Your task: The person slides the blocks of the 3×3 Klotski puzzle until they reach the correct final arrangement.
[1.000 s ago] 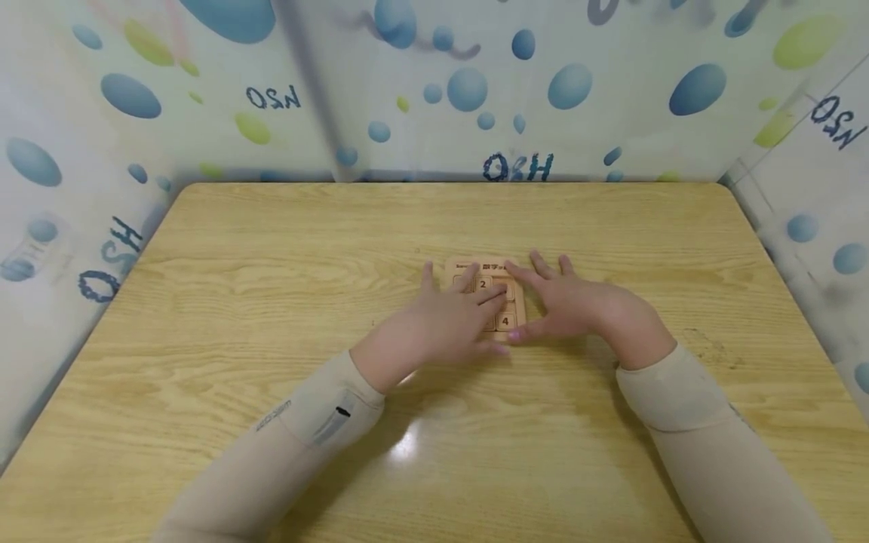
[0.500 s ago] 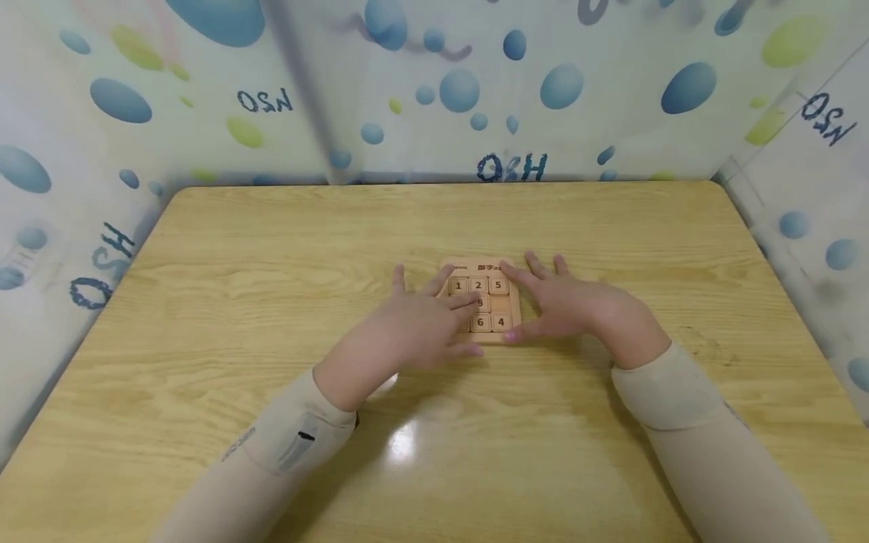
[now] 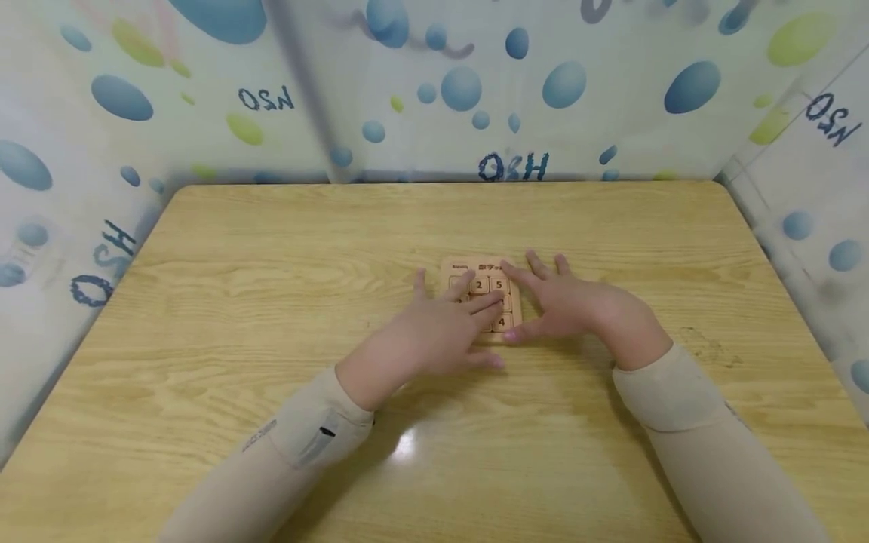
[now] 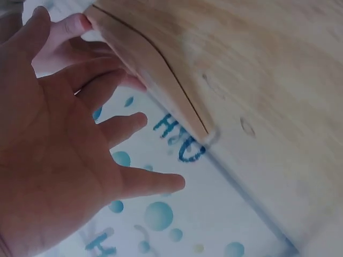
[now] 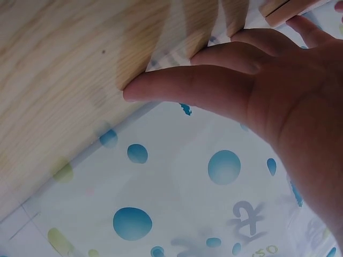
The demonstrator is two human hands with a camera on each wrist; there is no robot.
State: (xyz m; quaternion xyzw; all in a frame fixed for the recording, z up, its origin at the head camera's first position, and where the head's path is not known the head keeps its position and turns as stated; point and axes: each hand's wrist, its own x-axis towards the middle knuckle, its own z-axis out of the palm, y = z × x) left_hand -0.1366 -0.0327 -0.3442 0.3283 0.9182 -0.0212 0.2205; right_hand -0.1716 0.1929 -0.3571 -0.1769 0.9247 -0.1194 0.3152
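A wooden number slide puzzle (image 3: 468, 262) lies flat on the table, also seen edge-on in the left wrist view as a pale wooden slab (image 4: 161, 80). My left hand (image 3: 434, 332) reaches over it from the left, its fingertips on the right column's middle row and its thumb out below the frame. Tiles 2 (image 3: 479, 285), 5 (image 3: 498, 285) and 4 (image 3: 502, 322) show; my left hand covers much of the rest. My right hand (image 3: 566, 305) steadies the right side, index fingertip at the top right corner and thumb at the bottom right. Its other fingers spread straight on the table.
The wood-grain table (image 3: 305, 249) has rounded far corners. A white backdrop (image 3: 421, 143) printed with blue and green drops stands along its back and sides. Long pale sleeves (image 3: 292, 445) cover both forearms.
My left hand drew back to the left, uncovering a gap in the right column, then came right again, its fingertips now over that spot. My right hand stays at the puzzle's right side.
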